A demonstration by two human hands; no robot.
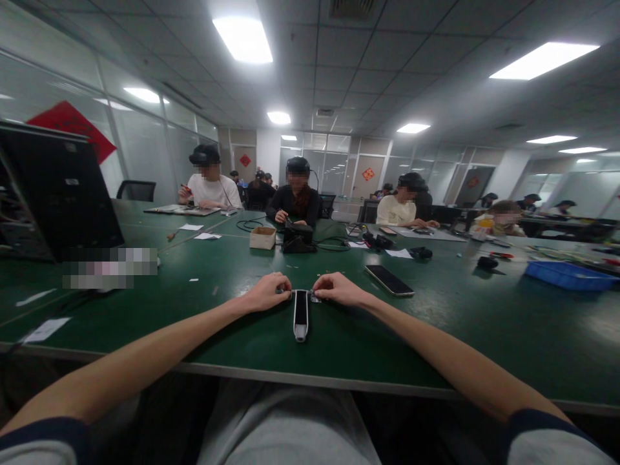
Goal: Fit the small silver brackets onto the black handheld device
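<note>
A slim black and silver device (301, 314) lies lengthwise on the green table (436, 336) in front of me. My left hand (267, 292) is closed at its far left corner, fingers pinched on a small metal part there. My right hand (338, 289) is closed at the far right corner, pinching another small part I cannot make out. Both forearms reach in from the near edge.
A black phone (389, 280) lies just right of my hands. A dark monitor (53, 194) stands at far left. A cardboard box (262, 237) and black gear sit mid-table, a blue tray (569, 276) at right. Several other people work across the table.
</note>
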